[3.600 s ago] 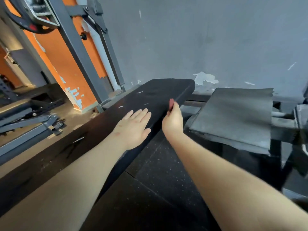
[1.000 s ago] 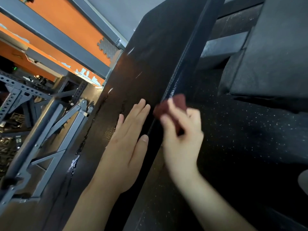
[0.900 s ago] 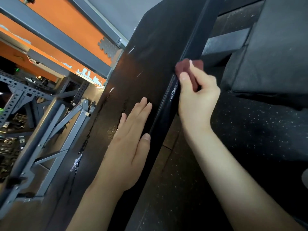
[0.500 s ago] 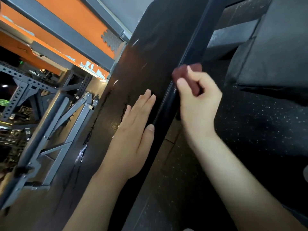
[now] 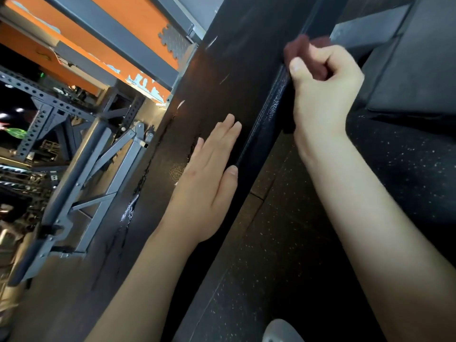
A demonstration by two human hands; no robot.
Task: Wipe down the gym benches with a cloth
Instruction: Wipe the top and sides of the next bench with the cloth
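2 hands work a black bench (image 5: 222,77): right hand (image 5: 320,95) pinches a red cloth (image 5: 294,49) against its side edge, running lengthwise beyond the grip; left hand (image 5: 204,183) lies flat.

A gym, folks.
There's a long black padded bench (image 5: 222,77), grey hole-punched steel rack (image 5: 34,129), speckled black rubber floor (image 5: 283,243).

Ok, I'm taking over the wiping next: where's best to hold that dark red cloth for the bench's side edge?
Probably bunch its middle in curled fingers, as the right hand does, leaving a wad of cloth sticking out past the thumb. Come at the bench from its open right side, since that edge face is narrow and faces outward.
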